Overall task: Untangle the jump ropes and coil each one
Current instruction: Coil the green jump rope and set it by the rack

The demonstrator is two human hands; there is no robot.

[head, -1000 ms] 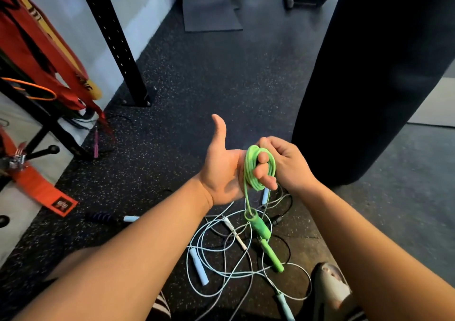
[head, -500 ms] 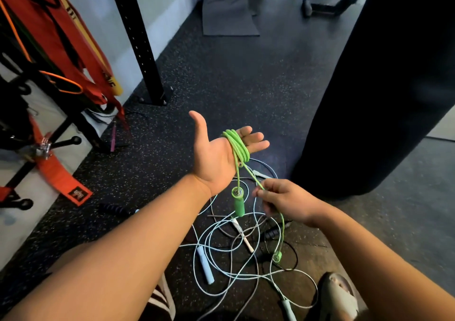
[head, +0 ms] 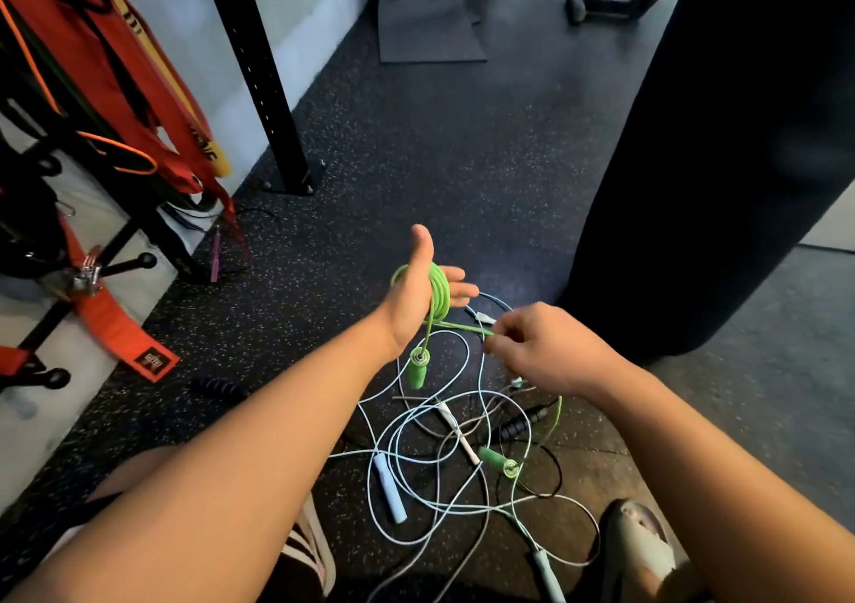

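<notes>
Bright green rope (head: 439,290) loops round the flat left hand (head: 409,313); the right hand (head: 550,352) pinches it. A black bag (head: 717,163) stands close by.

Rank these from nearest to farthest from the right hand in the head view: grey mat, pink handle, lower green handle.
1. Lower green handle, just below the right hand, which pinches the green rope.
2. Pink handle, far to the left.
3. Grey mat, top of view, farthest away.
</notes>
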